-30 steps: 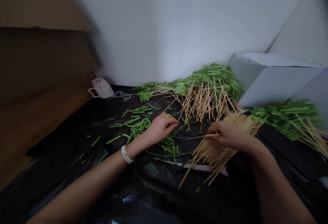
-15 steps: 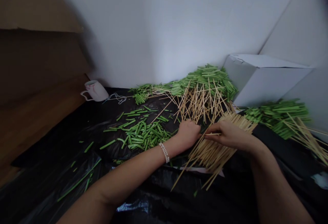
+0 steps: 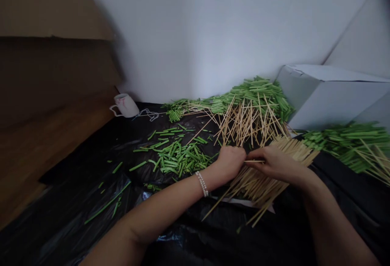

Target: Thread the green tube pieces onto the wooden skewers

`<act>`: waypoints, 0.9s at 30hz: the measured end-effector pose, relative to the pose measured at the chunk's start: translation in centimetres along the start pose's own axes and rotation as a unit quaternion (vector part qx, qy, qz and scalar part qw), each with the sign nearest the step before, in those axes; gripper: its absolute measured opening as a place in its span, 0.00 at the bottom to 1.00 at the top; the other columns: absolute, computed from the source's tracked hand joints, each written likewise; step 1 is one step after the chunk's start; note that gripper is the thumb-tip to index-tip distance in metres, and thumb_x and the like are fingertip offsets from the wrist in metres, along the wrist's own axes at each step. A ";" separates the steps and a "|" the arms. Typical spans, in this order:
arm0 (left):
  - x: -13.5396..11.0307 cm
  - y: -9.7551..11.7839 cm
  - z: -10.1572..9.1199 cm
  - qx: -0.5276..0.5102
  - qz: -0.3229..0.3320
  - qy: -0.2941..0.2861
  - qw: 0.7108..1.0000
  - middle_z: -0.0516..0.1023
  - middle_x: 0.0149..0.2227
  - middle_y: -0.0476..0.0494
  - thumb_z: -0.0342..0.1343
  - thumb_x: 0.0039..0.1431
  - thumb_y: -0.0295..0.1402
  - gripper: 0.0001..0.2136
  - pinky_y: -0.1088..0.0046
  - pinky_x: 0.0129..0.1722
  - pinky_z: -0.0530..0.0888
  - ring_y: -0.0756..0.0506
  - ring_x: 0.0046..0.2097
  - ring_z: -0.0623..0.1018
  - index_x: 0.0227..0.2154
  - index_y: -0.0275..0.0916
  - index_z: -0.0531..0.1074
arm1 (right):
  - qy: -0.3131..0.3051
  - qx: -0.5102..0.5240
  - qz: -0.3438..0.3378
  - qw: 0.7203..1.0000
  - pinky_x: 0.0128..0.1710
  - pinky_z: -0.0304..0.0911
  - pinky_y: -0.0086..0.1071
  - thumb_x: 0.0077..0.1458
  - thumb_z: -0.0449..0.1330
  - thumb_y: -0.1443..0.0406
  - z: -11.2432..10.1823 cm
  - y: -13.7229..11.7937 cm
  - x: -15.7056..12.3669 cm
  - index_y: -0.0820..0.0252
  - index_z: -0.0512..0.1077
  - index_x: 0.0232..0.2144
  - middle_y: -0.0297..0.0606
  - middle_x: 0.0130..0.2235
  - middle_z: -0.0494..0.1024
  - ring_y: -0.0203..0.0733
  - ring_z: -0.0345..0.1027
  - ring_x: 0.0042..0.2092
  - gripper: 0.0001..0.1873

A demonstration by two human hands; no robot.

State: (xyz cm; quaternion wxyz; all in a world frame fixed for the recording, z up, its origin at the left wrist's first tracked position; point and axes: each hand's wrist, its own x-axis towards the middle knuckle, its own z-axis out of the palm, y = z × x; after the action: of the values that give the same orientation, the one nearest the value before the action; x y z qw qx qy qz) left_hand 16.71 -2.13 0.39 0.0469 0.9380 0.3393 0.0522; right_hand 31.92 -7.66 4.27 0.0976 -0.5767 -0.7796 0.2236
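A thin wooden skewer (image 3: 255, 161) is pinched between the thumb and fingers of my right hand (image 3: 278, 163). Its visible tip points at my left hand (image 3: 232, 161), which is closed in a fist with the fingers turned away. What the left fingers hold, if anything, is hidden. Both hands nearly touch. Under my right hand lies a thick stack of bare skewers (image 3: 263, 191). Left of my left hand spreads a loose pile of cut green stems (image 3: 183, 158). Beyond the hands are skewers (image 3: 243, 122) with rows of green stem pieces (image 3: 262, 91) at their far ends.
Black plastic sheeting (image 3: 213, 233) covers the work surface. A white mug (image 3: 127, 105) stands at the back left beside a tangled string (image 3: 150, 114). A white box (image 3: 329, 99) sits at the back right, near more green-stem skewers (image 3: 350, 142). A cardboard box (image 3: 55, 63) rises at left.
The view has turned slightly left, so everything appears further right. My right fingertips and the skewer have come a little closer to my left fist.
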 end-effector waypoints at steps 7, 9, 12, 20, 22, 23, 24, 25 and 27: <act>-3.8 -6.5 -4.9 -0.248 -0.074 0.053 0.965 0.75 0.24 0.48 0.57 0.50 0.29 0.05 0.73 0.27 0.66 0.48 0.26 0.72 0.29 0.37 0.76 | 0.038 -0.022 -0.008 0.999 0.30 0.58 0.32 0.59 0.51 0.54 0.4 -1.0 0.2 0.53 0.76 0.31 0.35 0.31 0.80 0.40 0.70 0.30 0.17; -5.2 -9.3 -5.3 -0.411 -0.115 0.047 0.903 0.72 0.21 0.51 0.57 0.51 0.30 0.05 0.76 0.23 0.61 0.52 0.22 0.67 0.29 0.35 0.76 | 0.052 -0.032 -0.015 0.998 0.31 0.59 0.32 0.60 0.50 0.54 0.8 -1.2 0.5 0.53 0.76 0.33 0.36 0.33 0.80 0.41 0.71 0.33 0.18; -7.4 -12.6 -4.6 -0.600 -0.205 0.075 0.770 0.70 0.21 0.53 0.63 0.48 0.34 0.09 0.79 0.21 0.59 0.55 0.22 0.65 0.31 0.35 0.76 | 0.090 -0.087 -0.019 0.992 0.33 0.58 0.33 0.62 0.47 0.53 1.9 -1.6 1.1 0.55 0.75 0.34 0.39 0.34 0.79 0.43 0.71 0.35 0.19; -9.9 -15.0 -1.8 -0.787 -0.169 0.113 0.582 0.80 0.35 0.43 0.69 0.46 0.33 0.12 0.81 0.31 0.69 0.55 0.30 0.75 0.32 0.34 0.73 | 0.215 -0.226 -0.070 0.948 0.33 0.55 0.32 0.66 0.40 0.53 5.0 -3.5 2.3 0.58 0.75 0.34 0.41 0.34 0.77 0.40 0.69 0.34 0.26; -9.8 -15.0 -1.6 -0.790 -0.165 0.117 0.578 0.80 0.34 0.43 0.69 0.46 0.33 0.13 0.82 0.31 0.69 0.55 0.29 0.74 0.31 0.34 0.73 | 0.221 -0.246 -0.085 0.940 0.32 0.53 0.31 0.67 0.40 0.53 5.0 -4.3 2.8 0.59 0.75 0.33 0.41 0.33 0.77 0.39 0.68 0.33 0.28; -9.7 -15.0 -1.6 -0.790 -0.167 0.119 0.578 0.80 0.34 0.43 0.69 0.46 0.33 0.13 0.82 0.30 0.69 0.55 0.29 0.74 0.31 0.33 0.73 | 0.222 -0.254 -0.091 0.937 0.32 0.53 0.31 0.67 0.39 0.53 4.7 -4.7 3.1 0.60 0.75 0.33 0.41 0.32 0.77 0.38 0.68 0.32 0.28; -9.7 -15.0 -1.5 -0.790 -0.170 0.122 0.576 0.80 0.33 0.44 0.70 0.45 0.33 0.13 0.83 0.29 0.69 0.56 0.28 0.74 0.31 0.33 0.73 | 0.218 -0.259 -0.100 0.935 0.31 0.52 0.31 0.67 0.39 0.53 4.4 -5.2 3.4 0.60 0.74 0.32 0.41 0.32 0.77 0.38 0.67 0.32 0.29; -9.7 -14.9 -1.5 -0.790 -0.173 0.127 0.574 0.80 0.31 0.44 0.70 0.44 0.33 0.14 0.83 0.28 0.68 0.56 0.27 0.73 0.31 0.33 0.73 | 0.209 -0.264 -0.107 0.935 0.31 0.52 0.31 0.67 0.38 0.52 4.1 -5.6 3.8 0.60 0.74 0.31 0.41 0.31 0.77 0.38 0.67 0.32 0.30; -9.7 -14.9 -1.4 -0.790 -0.178 0.136 0.570 0.80 0.30 0.45 0.71 0.43 0.32 0.14 0.83 0.26 0.66 0.56 0.25 0.72 0.32 0.33 0.73 | 0.202 -0.266 -0.103 0.937 0.30 0.51 0.30 0.66 0.37 0.50 3.2 -6.3 4.7 0.60 0.74 0.29 0.41 0.30 0.76 0.38 0.67 0.32 0.32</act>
State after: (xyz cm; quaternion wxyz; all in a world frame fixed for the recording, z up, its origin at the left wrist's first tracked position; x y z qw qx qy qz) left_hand -0.33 3.09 -0.67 0.7314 0.4303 0.3255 0.4172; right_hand 23.74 -5.47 3.82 0.1187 -0.5308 -0.8298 -0.1250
